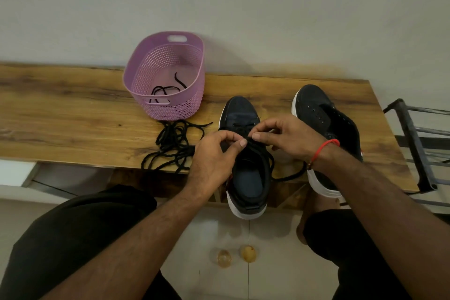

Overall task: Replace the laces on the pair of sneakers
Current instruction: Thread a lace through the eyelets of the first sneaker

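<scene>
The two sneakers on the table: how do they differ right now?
The left sneaker carries a black lace, pinched by both the left hand and the right hand; the right sneaker shows bare eyelets, untouched. The left one sits nearer the table edge. Both are dark with white soles.

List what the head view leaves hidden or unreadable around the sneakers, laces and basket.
- Left sneaker: the lacing over its tongue is hidden by the left hand and right hand, which pinch the lace.
- Right sneaker: heel covered by the right forearm.
- Lace in the purple basket: partly behind the near wall.
- Loose laces on the table: too tangled to count.
</scene>
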Demonstrator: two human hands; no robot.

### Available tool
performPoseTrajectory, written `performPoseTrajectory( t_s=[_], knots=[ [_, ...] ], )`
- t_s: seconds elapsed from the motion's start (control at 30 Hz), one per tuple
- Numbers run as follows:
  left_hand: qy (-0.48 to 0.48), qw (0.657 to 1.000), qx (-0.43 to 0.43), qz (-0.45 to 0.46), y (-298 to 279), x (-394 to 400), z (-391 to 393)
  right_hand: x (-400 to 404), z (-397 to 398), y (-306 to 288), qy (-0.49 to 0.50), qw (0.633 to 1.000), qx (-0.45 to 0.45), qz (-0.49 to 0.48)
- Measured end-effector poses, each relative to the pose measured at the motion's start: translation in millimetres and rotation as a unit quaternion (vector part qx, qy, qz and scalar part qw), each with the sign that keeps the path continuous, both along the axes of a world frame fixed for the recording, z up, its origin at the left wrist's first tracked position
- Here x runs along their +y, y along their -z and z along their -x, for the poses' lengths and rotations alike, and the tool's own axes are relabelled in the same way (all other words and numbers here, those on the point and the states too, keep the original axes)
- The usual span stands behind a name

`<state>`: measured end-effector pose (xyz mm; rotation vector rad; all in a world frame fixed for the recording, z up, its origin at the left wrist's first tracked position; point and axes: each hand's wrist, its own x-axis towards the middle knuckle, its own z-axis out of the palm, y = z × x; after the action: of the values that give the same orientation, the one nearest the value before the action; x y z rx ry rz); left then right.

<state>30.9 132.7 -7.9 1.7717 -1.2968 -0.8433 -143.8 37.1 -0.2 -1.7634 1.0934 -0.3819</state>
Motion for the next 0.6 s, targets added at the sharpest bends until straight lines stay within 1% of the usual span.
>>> performPoseTrajectory(
  t_s=[0.07, 0.1, 0.17, 0.2, 0.23, 0.27, 0.3, 0.33, 0.37, 0.4, 0.43, 0.47, 0.5, 0.53, 0.57, 0.6],
  knots=[
    [0.023, 0.995, -0.099, 0.003, -1, -2, -4, -2, 2, -1, -0.018, 1.000, -0.005, 0.003],
    [0.033, 0.991, -0.133, 0.008, -4, -3, -6, -3, 1, -1, -0.022, 1.000, 0.002, 0.008],
    [0.046, 0.986, -0.160, 0.018, -10, -4, -12, -4, 0, -1, -0.021, 1.000, 0.019, 0.011],
    [0.043, 0.987, -0.154, 0.014, -13, -4, -15, -5, 1, -2, -0.017, 0.999, 0.027, 0.010],
    [0.028, 0.992, -0.121, 0.006, -16, -4, -19, -5, 3, -2, -0.011, 0.999, 0.033, 0.011],
    [-0.001, 0.999, -0.049, -0.003, -20, -5, -22, -6, 4, -3, -0.003, 0.999, 0.033, 0.013],
    [-0.040, 0.997, 0.064, -0.007, -25, -5, -25, -7, 5, -3, 0.007, 1.000, 0.027, 0.014],
    [-0.073, 0.978, 0.195, -0.008, -31, -6, -28, -7, 6, -4, 0.018, 1.000, 0.016, 0.015],
    [-0.091, 0.943, 0.319, -0.004, -37, -7, -31, -7, 6, -5, 0.028, 0.999, 0.004, 0.015],
    [-0.098, 0.904, 0.417, 0.006, -43, -8, -36, -7, 5, -5, 0.036, 0.999, -0.006, 0.017],
    [-0.104, 0.866, 0.488, 0.016, -48, -7, -42, -7, 5, -5, 0.040, 0.999, -0.013, 0.018],
    [-0.108, 0.838, 0.535, 0.026, -51, -7, -49, -6, 4, -4, 0.041, 0.999, -0.019, 0.018],
    [-0.112, 0.823, 0.556, 0.032, -54, -6, -58, -6, 3, -4, 0.041, 0.999, -0.025, 0.016],
    [-0.118, 0.827, 0.549, 0.032, -57, -6, -70, -5, 2, -4, 0.040, 0.999, -0.029, 0.014],
    [-0.122, 0.849, 0.514, 0.023, -59, -6, -82, -4, 2, -4, 0.040, 0.999, -0.031, 0.014],
    [-0.121, 0.890, 0.439, 0.006, -60, -6, -94, -4, 2, -4, 0.042, 0.999, -0.029, 0.018]
  ],
)
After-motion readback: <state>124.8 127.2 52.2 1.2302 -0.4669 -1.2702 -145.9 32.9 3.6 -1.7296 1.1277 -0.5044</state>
